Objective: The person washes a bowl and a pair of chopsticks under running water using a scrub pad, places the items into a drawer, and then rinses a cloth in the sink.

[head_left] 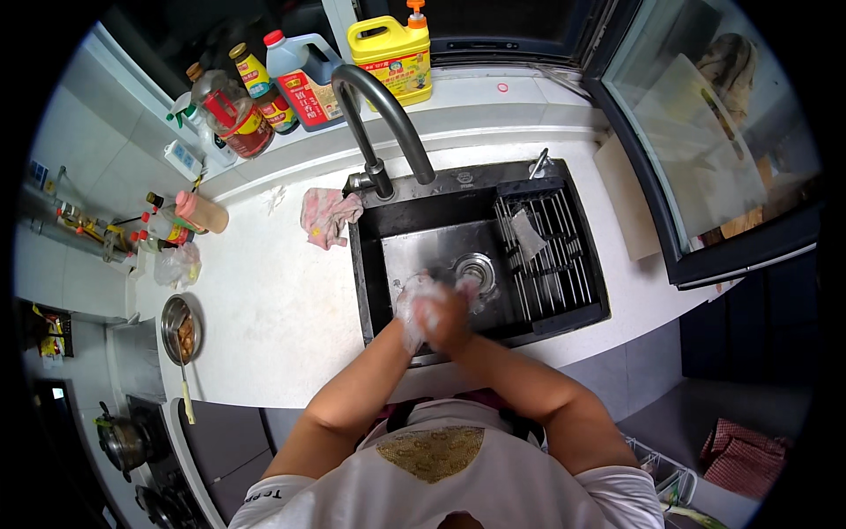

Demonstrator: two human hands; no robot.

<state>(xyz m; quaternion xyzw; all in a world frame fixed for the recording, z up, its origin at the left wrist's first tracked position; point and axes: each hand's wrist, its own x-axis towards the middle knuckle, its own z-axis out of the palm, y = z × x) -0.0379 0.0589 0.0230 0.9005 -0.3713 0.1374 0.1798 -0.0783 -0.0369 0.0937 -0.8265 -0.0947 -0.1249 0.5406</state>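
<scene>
Over the dark sink (370, 264) both my hands are pressed together and smeared by motion. White foam covers my left hand (412, 304). Crossing against it, my right hand (449, 319) has its back toward me, and its fingers are blurred. Whether anything lies between the palms is hidden. A pinkish, foamy patch shows just beyond the right hand; I cannot make out what it is. Behind it, the round drain (476, 264) sits in the basin floor. The grey faucet (388, 115) arches over the sink's far side, with no water stream visible.
A metal drying rack (551, 256) with a pale cloth (529, 236) spans the sink's right side. A pink rag (330, 217) lies left of the faucet. Bottles and a yellow jug (392, 62) line the ledge. A metal bowl (181, 328) stands left; an open window (696, 141) juts in right.
</scene>
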